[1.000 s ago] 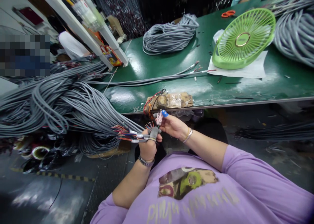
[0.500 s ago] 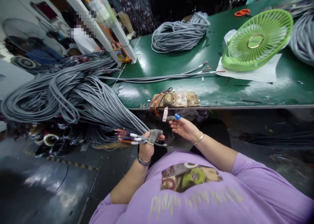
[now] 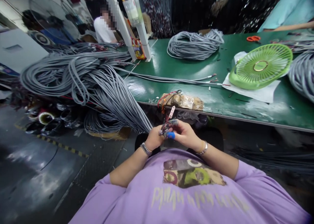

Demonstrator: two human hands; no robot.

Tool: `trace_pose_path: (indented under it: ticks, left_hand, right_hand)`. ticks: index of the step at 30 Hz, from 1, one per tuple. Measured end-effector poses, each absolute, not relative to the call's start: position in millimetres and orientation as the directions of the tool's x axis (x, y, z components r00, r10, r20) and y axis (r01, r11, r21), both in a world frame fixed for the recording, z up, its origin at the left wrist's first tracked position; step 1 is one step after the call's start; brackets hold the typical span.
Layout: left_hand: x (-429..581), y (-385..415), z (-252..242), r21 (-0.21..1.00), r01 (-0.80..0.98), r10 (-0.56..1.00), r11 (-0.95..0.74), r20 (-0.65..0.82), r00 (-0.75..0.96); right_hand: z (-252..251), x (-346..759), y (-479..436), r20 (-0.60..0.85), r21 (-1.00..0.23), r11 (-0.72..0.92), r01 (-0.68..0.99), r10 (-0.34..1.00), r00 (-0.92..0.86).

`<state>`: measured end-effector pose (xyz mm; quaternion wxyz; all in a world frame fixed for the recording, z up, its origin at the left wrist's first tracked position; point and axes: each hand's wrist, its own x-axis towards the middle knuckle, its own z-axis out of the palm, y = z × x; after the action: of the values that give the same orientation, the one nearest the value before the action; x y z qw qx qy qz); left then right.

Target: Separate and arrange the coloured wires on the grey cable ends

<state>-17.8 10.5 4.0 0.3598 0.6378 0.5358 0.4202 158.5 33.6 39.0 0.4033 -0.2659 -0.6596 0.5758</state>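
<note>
My left hand (image 3: 154,138) is closed round the ends of a thick bundle of grey cables (image 3: 133,108), which runs down to it from the bench. Thin dark and red wire ends (image 3: 165,128) stick up from that grip. My right hand (image 3: 188,136) meets it from the right, thumb and fingers pinched on the wire ends. Its thumb wears a blue finger cover (image 3: 171,135), and a grey cover is on one finger. A small pale tag (image 3: 172,112) stands just above the fingers, below a taped wooden block (image 3: 187,101) at the bench edge.
The green bench (image 3: 157,70) carries a grey cable coil (image 3: 193,45), a green fan (image 3: 261,67) on white paper, orange-handled scissors (image 3: 253,38) and loose cables (image 3: 171,79). A white post (image 3: 143,37) rises at the left. Two other people are across the bench.
My left hand has turned, and the cable ends now point up instead of left. My right hand has come in to meet them and closed. The view has tilted.
</note>
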Motion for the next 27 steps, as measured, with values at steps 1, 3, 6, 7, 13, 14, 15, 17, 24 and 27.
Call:
trace_pose_path:
  ticks: [1,3,6,7,13,14,15,17,24,27]
  left_hand:
    - [-19,11,3,0.883,0.422,0.978,-0.208,0.178,0.109]
    - [-21,10,3,0.853,0.465,0.969,-0.238,0.177,0.171]
    - [-26,7,6,0.868,0.442,0.959,-0.228,0.123,0.254]
    - [-29,5,7,0.879,0.416,0.950,-0.234,0.117,0.288]
    - [-45,-12,8,0.900,0.314,0.919,-0.303,0.189,0.345]
    - [-48,-15,8,0.895,0.327,0.921,-0.305,0.191,0.339]
    - [-50,-18,9,0.889,0.343,0.926,-0.302,0.188,0.327]
    - [-53,-24,12,0.884,0.372,0.942,-0.281,0.180,0.285]
    - [-69,-52,28,0.953,0.225,0.979,-0.202,0.201,0.026]
    - [-80,-62,29,0.972,0.167,0.980,-0.166,0.181,-0.081]
  right_hand:
    - [43,158,33,0.267,-0.961,0.266,-0.075,0.818,-0.509]
    - [47,159,34,0.328,-0.937,0.348,-0.045,0.824,-0.462]
    - [39,163,36,0.338,-0.939,0.330,-0.096,0.837,-0.430]
    - [36,165,36,0.331,-0.942,0.316,-0.109,0.841,-0.428]
    - [24,177,31,0.392,-0.901,0.434,-0.022,0.790,-0.471]
    - [25,178,31,0.407,-0.888,0.460,-0.008,0.776,-0.483]
    - [25,178,31,0.411,-0.880,0.475,0.006,0.768,-0.491]
    - [26,180,31,0.400,-0.882,0.470,0.033,0.784,-0.475]
    - [10,201,44,0.256,-0.963,0.268,0.023,0.941,-0.221]
    - [-2,218,51,0.211,-0.976,0.214,0.036,0.975,-0.073]
